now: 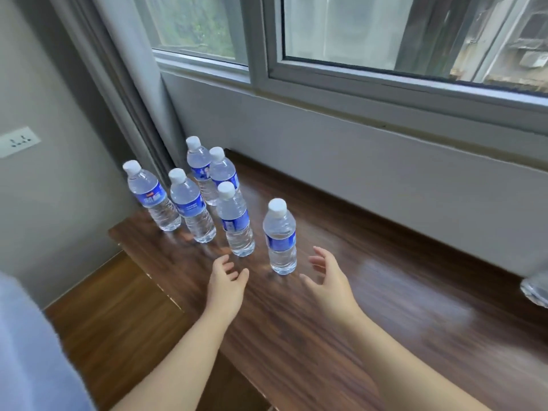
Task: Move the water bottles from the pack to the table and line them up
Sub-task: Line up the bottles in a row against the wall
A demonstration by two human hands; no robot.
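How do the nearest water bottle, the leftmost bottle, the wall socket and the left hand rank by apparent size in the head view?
1. nearest water bottle
2. leftmost bottle, probably the same real size, only farther off
3. left hand
4. wall socket

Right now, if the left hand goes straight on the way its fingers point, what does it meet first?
Most likely the bottle third from the left in the near row, just beyond the left hand. Depth is hard to judge, so the fingers might slip past its right side.
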